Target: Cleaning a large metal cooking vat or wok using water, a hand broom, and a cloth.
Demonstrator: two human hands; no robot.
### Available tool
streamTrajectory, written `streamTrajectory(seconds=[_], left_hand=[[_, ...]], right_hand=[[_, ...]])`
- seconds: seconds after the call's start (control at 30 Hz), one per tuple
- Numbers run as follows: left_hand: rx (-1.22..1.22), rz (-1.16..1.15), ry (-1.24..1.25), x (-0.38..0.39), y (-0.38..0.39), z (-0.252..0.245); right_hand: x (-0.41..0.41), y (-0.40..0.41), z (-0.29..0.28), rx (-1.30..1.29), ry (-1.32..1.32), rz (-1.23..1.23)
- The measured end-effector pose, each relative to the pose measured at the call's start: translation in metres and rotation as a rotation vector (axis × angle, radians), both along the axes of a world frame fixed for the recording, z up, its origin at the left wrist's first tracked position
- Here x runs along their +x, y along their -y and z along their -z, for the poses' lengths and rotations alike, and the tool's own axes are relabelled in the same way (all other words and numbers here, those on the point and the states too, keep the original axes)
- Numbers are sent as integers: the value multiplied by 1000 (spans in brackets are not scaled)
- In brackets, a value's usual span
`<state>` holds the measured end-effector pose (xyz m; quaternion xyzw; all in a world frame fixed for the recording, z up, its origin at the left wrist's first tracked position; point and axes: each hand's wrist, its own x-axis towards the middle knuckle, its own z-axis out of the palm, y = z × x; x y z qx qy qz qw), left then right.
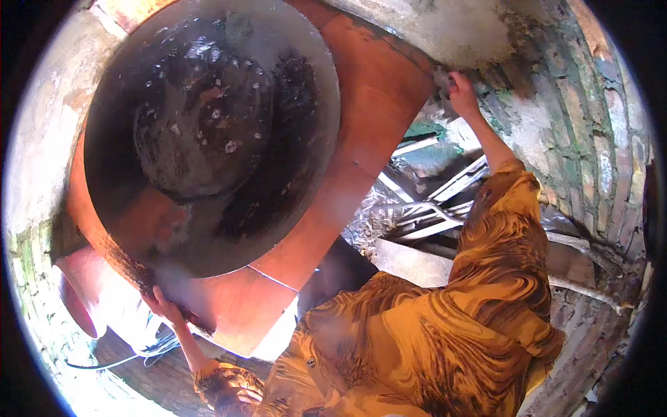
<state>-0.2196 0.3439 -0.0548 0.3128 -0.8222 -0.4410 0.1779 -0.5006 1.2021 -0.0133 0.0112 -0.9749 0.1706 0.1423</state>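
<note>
A large round metal pan (250, 229), seen from above, is set in a stove top of orange-red tiles (365, 104). Dark liquid with bubbles and bright reflections lies in it, partly veiled by steam. At the lower left, my left hand (165, 308) touches a dark, rough, long piece (130, 268) along the stove's edge; whether its fingers close around it cannot be made out. My right hand (461, 91) reaches to the stove's far right corner beside the wall, fingers curled at a small greyish object (442, 81) whose kind is blurred.
Below the stove at the left lies a pinkish round vessel (86, 297) with a thin cable (122, 360) near it. Sticks and pale wood strips (458, 180) are piled between the stove and the mossy brick wall (578, 135) at right. A board (411, 260) lies beside my body.
</note>
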Motion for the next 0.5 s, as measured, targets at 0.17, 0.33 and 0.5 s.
streamTrajectory(seconds=[0.17,0.33,0.5], left_hand=[[15,-47,-8,-1,6,5],[-28,-59,10,-4,-2,-3],[14,60,-60,-5,-4,-6]], right_hand=[[-81,77,-20,-204,-44,-248],[-128,182,10,148,-13,-290],[-46,182,34,349,-214,-568]])
